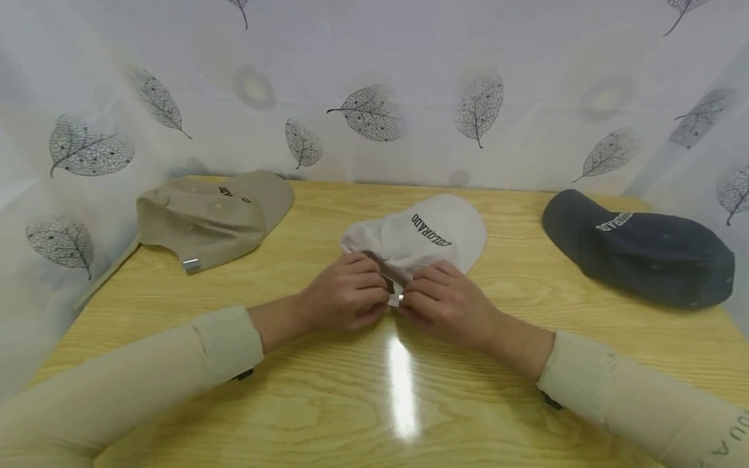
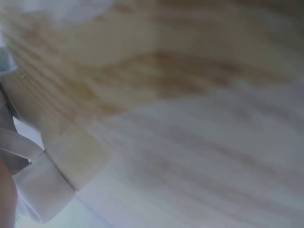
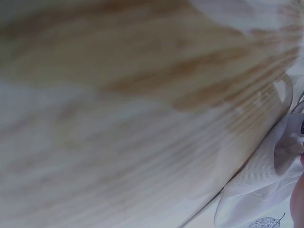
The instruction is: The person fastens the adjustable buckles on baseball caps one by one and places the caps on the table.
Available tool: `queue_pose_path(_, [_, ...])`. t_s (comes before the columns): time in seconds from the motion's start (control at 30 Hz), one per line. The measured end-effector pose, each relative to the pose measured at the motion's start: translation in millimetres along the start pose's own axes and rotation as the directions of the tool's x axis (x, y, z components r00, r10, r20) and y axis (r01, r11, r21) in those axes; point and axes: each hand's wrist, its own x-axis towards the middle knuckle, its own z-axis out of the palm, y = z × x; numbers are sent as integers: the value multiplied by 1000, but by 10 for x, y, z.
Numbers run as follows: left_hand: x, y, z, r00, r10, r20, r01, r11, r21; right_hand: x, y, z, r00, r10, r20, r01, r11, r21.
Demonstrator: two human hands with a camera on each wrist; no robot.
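Note:
A white baseball cap (image 1: 409, 224) with dark COLORADO lettering lies mid-table, its brim facing away from me and its back opening turned to me. At the left side of that opening, my left hand (image 1: 346, 292) grips the back edge with curled fingers. My right hand (image 1: 447, 299) pinches the other side, beside a small silver buckle (image 1: 400, 297) on the strap. Most of both thumbs is hidden behind the fingers. In the left wrist view the cap's pale cloth (image 2: 45, 190) shows at the left edge; the right wrist view has its cloth (image 3: 251, 178) at lower right.
A tan cap (image 1: 205, 218) with a metal strap clasp lies at the back left of the wooden table (image 1: 328, 403). On the right lies a dark navy cap (image 1: 655, 253). A white curtain (image 1: 409, 52) with leaf prints hangs behind the table and along its sides.

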Motion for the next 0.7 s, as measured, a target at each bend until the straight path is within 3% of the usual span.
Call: queue_pose_path(0.7, [15,8,20,1000,-9,8,10,998,-57,-1,-27,-27,997,17,74,-16,1000,-10])
